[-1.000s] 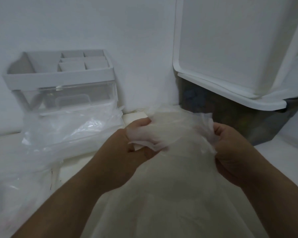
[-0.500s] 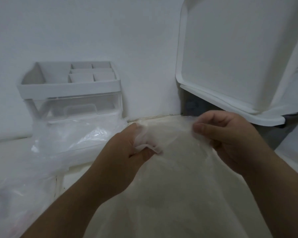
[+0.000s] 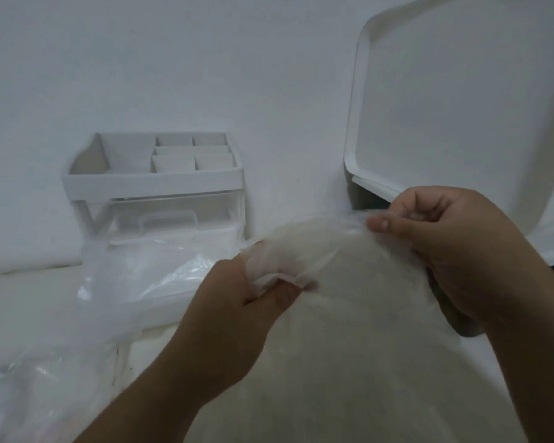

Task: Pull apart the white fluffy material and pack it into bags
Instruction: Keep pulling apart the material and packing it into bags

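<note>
holding: i see the left grip curled round a bunched fold of the white fluffy material, thumb pressing the fold against the fingers.
right grip: pinching the same top edge between thumb and curled fingers, a little higher and farther off than the left grip.
material position: raised between the two grips, draping down from them toward me; i cannot tell what its lower end rests on.
handling: i judge it very light, soft and squashy, with wispy fibres at the edge; it should part with little force but unevenly, and loose strands may cling to fingers.
where to take hold: deep handfuls close either side of the stretched span between the grips, not the thin fringe, which would likely slip off in tufts.
bags: clear plastic, crumpled on the bench left of and beyond the left grip; floppy and slippery, so i expect one grip must hold a mouth open while the other stuffs.
beyond the bags: a white organiser with a clear drawer, against the wall.
behind the right grip: a white tray leaning upright.
</note>
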